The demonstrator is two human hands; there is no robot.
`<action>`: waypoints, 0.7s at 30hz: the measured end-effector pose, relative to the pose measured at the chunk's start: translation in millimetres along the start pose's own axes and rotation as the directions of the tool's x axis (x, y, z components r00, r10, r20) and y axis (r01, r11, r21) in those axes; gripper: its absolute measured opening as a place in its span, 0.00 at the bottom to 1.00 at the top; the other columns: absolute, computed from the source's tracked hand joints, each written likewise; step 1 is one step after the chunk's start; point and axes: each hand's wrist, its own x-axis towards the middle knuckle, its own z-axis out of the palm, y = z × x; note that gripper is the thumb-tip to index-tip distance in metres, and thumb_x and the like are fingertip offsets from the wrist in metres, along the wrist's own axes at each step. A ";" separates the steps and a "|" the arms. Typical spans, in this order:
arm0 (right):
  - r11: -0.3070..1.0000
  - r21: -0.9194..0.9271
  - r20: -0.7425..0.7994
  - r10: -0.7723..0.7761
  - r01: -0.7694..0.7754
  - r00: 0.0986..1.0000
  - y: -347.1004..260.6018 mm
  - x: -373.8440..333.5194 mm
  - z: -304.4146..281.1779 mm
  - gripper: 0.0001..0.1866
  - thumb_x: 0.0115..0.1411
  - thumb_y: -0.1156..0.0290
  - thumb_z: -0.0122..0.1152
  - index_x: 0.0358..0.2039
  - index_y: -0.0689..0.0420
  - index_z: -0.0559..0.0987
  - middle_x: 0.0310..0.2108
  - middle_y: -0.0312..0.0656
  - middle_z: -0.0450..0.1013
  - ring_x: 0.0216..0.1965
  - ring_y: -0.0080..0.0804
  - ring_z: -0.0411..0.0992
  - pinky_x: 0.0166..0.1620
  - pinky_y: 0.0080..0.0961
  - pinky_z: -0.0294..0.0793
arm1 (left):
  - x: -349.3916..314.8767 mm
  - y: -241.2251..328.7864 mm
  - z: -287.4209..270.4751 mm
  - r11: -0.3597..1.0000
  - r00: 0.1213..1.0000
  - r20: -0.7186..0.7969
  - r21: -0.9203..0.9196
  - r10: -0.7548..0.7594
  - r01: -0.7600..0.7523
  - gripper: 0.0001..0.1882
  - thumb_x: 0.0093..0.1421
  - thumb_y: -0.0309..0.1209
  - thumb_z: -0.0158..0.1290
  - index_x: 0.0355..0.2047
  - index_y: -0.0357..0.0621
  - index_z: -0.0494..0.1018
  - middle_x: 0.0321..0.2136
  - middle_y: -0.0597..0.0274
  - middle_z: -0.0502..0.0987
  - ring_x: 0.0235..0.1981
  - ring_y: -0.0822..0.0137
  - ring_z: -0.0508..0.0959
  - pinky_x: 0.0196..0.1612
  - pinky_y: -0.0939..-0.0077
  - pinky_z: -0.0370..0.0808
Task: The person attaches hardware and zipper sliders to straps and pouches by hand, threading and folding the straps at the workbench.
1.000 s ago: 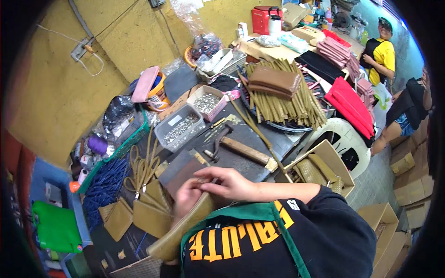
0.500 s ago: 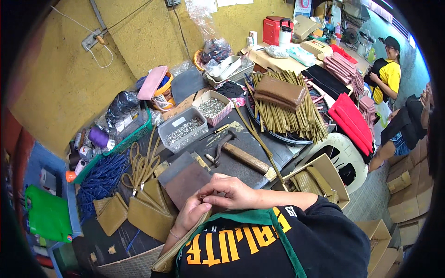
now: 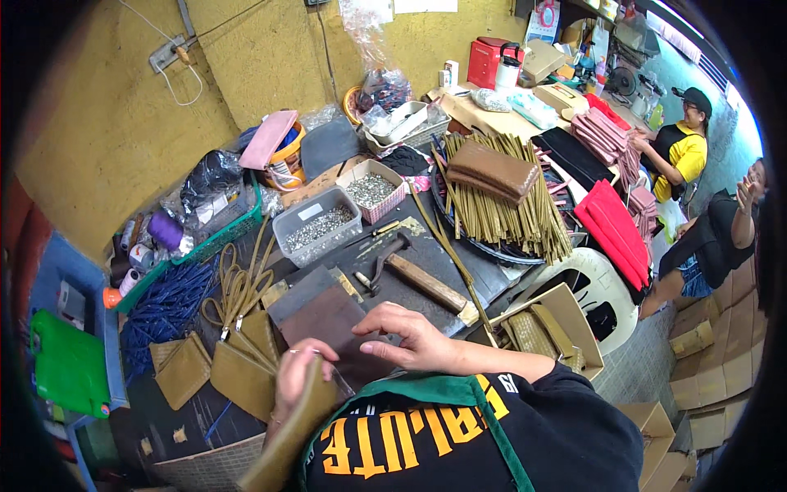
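**Status: Olive Piece (image 3: 283,430) in Hand**

I see the left hand (image 3: 297,375) with fingers clamped on the piece, near side. The right hand (image 3: 414,340) has its fingers apart, with nothing visible between them. I judge this piece unfinished; the steps left cannot be read. The olive pouches (image 3: 242,381) at left, with looped straps (image 3: 238,299), appear further along. The hammer (image 3: 430,287) lies untouched. The dark tabletop (image 3: 135,418) carries a clear bin (image 3: 328,244) of small metal parts (image 3: 328,223). Beyond: a yellow wall (image 3: 246,66); far right, two people (image 3: 689,152) beside cartons (image 3: 721,344).
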 end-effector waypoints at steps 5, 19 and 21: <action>0.986 0.149 0.144 0.051 -0.073 0.988 0.0 3.5 11.6 0.10 0.50 0.72 0.56 0.32 0.63 0.73 0.29 0.41 0.68 0.34 0.31 0.67 0.36 0.24 0.66 | -1.3 0.5 41.9 0.926 0.953 0.124 0.301 -0.277 0.230 0.15 0.57 0.34 0.42 0.32 0.32 0.69 0.24 0.62 0.72 0.27 0.77 0.70 0.29 0.85 0.67; 0.948 -0.247 0.035 0.215 -0.200 0.976 -35.9 43.6 -79.4 0.19 0.53 0.60 0.49 0.41 0.60 0.69 0.37 0.43 0.68 0.39 0.33 0.67 0.42 0.27 0.65 | -3.1 18.9 24.1 0.950 0.984 -0.102 0.265 -0.144 0.166 0.11 0.55 0.29 0.40 0.23 0.37 0.70 0.16 0.67 0.67 0.17 0.80 0.65 0.19 0.88 0.62; 0.523 0.815 -0.243 -0.078 0.247 0.967 -86.9 68.9 -110.2 0.31 0.54 0.45 0.36 0.45 0.60 0.66 0.38 0.48 0.68 0.41 0.40 0.65 0.45 0.38 0.61 | -5.7 39.4 5.9 0.965 0.991 -0.131 0.263 0.019 0.016 0.11 0.53 0.29 0.39 0.21 0.35 0.68 0.16 0.61 0.68 0.14 0.77 0.65 0.18 0.86 0.62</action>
